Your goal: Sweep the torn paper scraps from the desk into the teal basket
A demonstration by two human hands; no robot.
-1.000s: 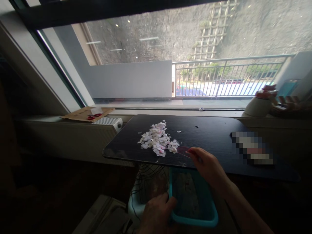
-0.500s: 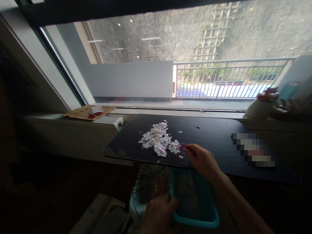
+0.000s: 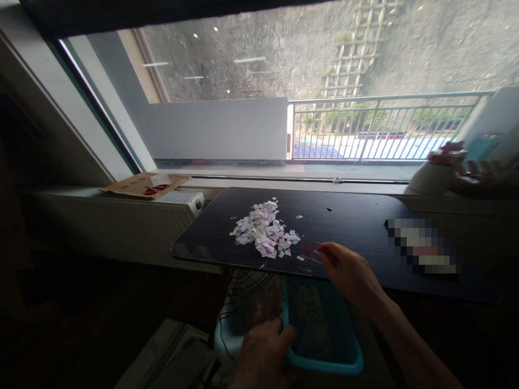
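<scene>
On the black tabletop lies a loose heap of small white paper pieces, some with pinkish marks. My right hand pinches a thin, see-through piece with a reddish tint, perhaps plastic, just right of the heap. One paper scrap lies close to it. Below the table's front edge, my left hand grips the near left rim of a turquoise plastic bin. Inside the bin something pale with red marks shows dimly.
A blurred-out object lies on the table's right side. Red-handled scissors rest on a brown paper envelope on the left sill. A white pot stands at the right sill. A light-blue stool is beneath.
My right hand has moved slightly right with the see-through piece, which now sits apart from the paper heap. My left hand stays on the bin's rim.
</scene>
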